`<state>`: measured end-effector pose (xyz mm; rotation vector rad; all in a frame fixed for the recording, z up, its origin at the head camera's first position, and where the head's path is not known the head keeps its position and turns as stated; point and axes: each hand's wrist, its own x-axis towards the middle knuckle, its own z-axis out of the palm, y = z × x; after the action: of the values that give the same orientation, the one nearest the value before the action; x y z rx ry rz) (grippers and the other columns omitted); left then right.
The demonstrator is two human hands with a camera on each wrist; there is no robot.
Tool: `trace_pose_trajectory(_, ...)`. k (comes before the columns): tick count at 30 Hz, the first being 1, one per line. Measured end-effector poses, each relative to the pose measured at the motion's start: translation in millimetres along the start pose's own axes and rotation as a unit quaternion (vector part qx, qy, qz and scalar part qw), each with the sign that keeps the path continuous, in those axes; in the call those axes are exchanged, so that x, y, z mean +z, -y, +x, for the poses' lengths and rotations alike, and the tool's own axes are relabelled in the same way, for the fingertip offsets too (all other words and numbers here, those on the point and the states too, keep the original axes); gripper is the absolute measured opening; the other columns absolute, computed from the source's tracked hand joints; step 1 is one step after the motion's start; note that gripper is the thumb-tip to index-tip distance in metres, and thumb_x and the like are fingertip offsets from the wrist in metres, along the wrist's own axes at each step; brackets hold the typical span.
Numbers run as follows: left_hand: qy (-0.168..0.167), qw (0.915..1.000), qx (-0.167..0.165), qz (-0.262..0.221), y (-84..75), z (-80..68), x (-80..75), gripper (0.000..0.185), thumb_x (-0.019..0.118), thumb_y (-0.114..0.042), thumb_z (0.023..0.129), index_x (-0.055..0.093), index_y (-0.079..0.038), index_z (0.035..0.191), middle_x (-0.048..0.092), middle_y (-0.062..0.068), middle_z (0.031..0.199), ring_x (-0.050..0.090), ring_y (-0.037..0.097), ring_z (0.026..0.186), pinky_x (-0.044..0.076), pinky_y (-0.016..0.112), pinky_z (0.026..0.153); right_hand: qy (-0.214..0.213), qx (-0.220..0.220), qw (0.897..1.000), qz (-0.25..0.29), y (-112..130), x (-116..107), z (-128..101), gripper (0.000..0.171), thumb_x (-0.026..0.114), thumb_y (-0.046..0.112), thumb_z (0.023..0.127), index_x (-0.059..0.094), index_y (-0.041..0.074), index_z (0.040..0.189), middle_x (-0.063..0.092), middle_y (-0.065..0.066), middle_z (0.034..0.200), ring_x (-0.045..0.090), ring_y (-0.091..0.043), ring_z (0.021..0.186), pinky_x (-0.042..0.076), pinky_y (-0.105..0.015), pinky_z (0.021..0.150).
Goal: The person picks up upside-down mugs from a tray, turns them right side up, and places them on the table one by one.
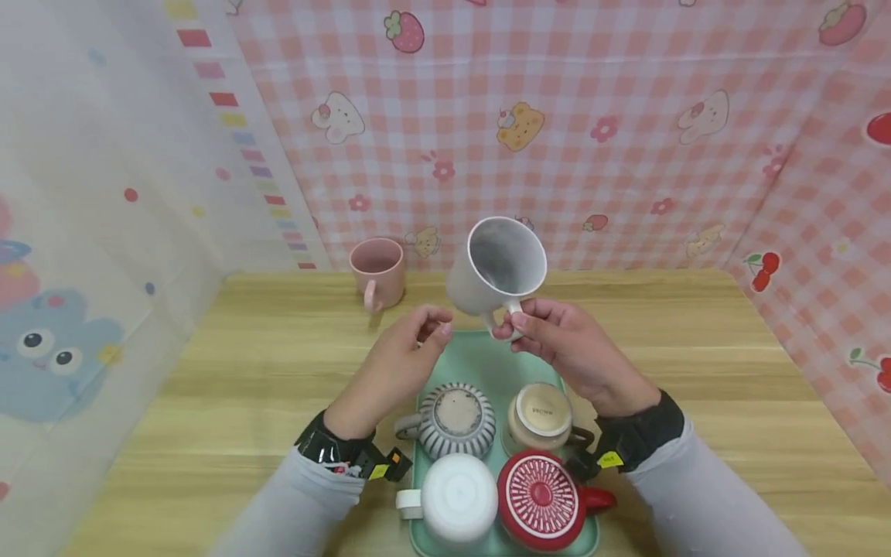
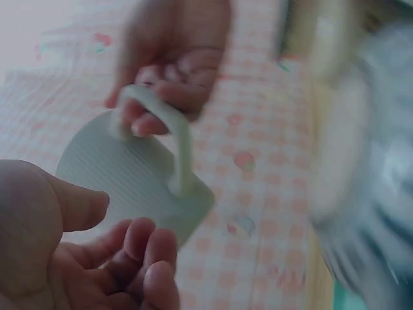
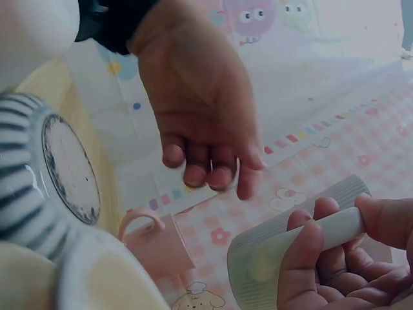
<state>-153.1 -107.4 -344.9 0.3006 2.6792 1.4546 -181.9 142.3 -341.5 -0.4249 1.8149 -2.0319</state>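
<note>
Right hand (image 1: pixel 571 348) holds the grey mug (image 1: pixel 497 267) by its handle, fingers curled through and round it, thumb on top. The wrist views confirm it: the handle sits pinched between thumb and fingers (image 3: pixel 303 248). The mug is in the air above the far end of the tray (image 1: pixel 480 360), tilted, mouth facing the camera, ribbed outside.

Left hand (image 1: pixel 400 360) is just left of the mug, not touching it. Fingers loosely curled, holding nothing; thumb and fingertips (image 2: pixel 139 248) sit close below the mug wall with a gap between.

The green tray lies on the wood table (image 1: pixel 230 363), near edge, between the forearms. Four cups on it, all upside down: striped mug (image 1: pixel 455 422) back left, beige cup (image 1: pixel 543 418) back right, white mug (image 1: pixel 455 499) front left, red mug (image 1: pixel 543 499) front right. They stand close together, in pairs.

Pink mug (image 1: pixel 378 272) stands upright on the table at the back, left of the tray, well apart from it, handle toward the camera.

Pink checked cloth (image 1: pixel 592 131) behind and to the right, pale cartoon cloth (image 1: pixel 83 232) on the left.
</note>
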Motion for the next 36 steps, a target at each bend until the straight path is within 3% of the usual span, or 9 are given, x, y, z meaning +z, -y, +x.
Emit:
trace_pose_trajectory(3, -0.034, 0.9979, 0.017, 0.053, 9.4, -7.3, -2.5, 0.031, 0.057, -0.030, 0.108, 0.060, -0.012, 0.133, 0.067, 0.002, 0.108, 0.061, 0.018, 0.095, 0.052, 0.037, 0.087, -0.004, 0.019, 1.000, -0.012, 5, -1, 10, 0.013, 0.056, 0.012, 0.107, 0.068, 0.007, 0.104, 0.077, 0.002, 0.096, 0.073, -0.011, 0.098, 0.060, -0.026, 0.090)
trace_pose_trajectory(6, -0.046, 0.9938, 0.024, 0.099, 20.1, -12.3, -2.0, 0.036, 0.059, -0.031, 0.107, 0.058, -0.009, 0.135, 0.065, 0.004, 0.108, 0.059, 0.020, 0.093, 0.053, 0.037, 0.083, 0.001, 0.032, 0.999, -0.009, 11, -2, 24, 0.016, 0.055, 0.011, 0.108, 0.069, 0.005, 0.105, 0.076, 0.002, 0.094, 0.072, -0.012, 0.096, 0.060, -0.024, 0.087)
trace_pose_trajectory(14, -0.004, 0.9768, -0.002, 0.214, 47.1, -18.8, 3.5, 0.067, 0.062, -0.042, 0.104, 0.041, -0.003, 0.154, 0.059, 0.018, 0.141, 0.061, 0.030, 0.128, 0.053, 0.050, 0.106, 0.006, 0.091, 0.996, -0.004, 25, 4, 69, 0.024, 0.053, 0.011, 0.109, 0.071, 0.008, 0.094, 0.074, -0.001, 0.090, 0.071, -0.011, 0.089, 0.060, -0.022, 0.081)
trace_pose_trajectory(18, 0.006, 0.9743, 0.003, 0.225, 50.7, -19.5, 1.6, 0.069, 0.060, -0.045, 0.104, 0.040, -0.001, 0.155, 0.056, 0.020, 0.146, 0.057, 0.032, 0.135, 0.049, 0.051, 0.112, 0.000, 0.121, 0.993, -0.006, 27, 6, 92, 0.020, 0.054, 0.012, 0.109, 0.069, 0.004, 0.097, 0.074, -0.003, 0.088, 0.071, -0.013, 0.086, 0.060, -0.023, 0.080)
trace_pose_trajectory(20, 0.008, 0.9748, 0.001, 0.223, 51.5, -19.4, 1.4, 0.070, 0.059, -0.046, 0.105, 0.041, -0.001, 0.155, 0.057, 0.020, 0.145, 0.058, 0.031, 0.133, 0.050, 0.051, 0.110, -0.004, 0.135, 0.991, -0.003, 26, 7, 102, 0.018, 0.054, 0.013, 0.109, 0.066, -0.001, 0.107, 0.074, -0.004, 0.088, 0.071, -0.014, 0.085, 0.060, -0.023, 0.081)
trace_pose_trajectory(23, 0.011, 0.9743, -0.004, 0.225, 52.2, -19.6, 0.7, 0.070, 0.059, -0.046, 0.105, 0.041, -0.001, 0.155, 0.058, 0.020, 0.143, 0.059, 0.030, 0.132, 0.051, 0.051, 0.109, -0.015, 0.155, 0.988, -0.002, 20, 8, 117, 0.028, 0.056, 0.014, 0.108, 0.060, -0.008, 0.125, 0.073, -0.006, 0.088, 0.071, -0.017, 0.088, 0.061, -0.025, 0.085)
trace_pose_trajectory(26, 0.010, 0.9728, -0.001, 0.231, 52.9, -19.9, -0.5, 0.069, 0.059, -0.045, 0.105, 0.042, 0.000, 0.154, 0.058, 0.021, 0.142, 0.060, 0.031, 0.131, 0.052, 0.051, 0.109, -0.027, 0.178, 0.984, -0.005, 11, 10, 129, 0.036, 0.057, 0.014, 0.107, 0.054, -0.008, 0.136, 0.072, -0.006, 0.091, 0.069, -0.019, 0.091, 0.060, -0.029, 0.091)
trace_pose_trajectory(36, 0.015, 0.9700, 0.004, 0.243, 56.1, -21.4, -6.2, 0.066, 0.059, -0.046, 0.104, 0.046, -0.003, 0.152, 0.058, 0.018, 0.139, 0.059, 0.030, 0.130, 0.053, 0.050, 0.107, -0.041, 0.231, 0.972, -0.009, -22, 20, 154, 0.032, 0.058, 0.010, 0.106, 0.048, 0.002, 0.136, 0.070, -0.009, 0.097, 0.069, -0.019, 0.091, 0.055, -0.037, 0.106)
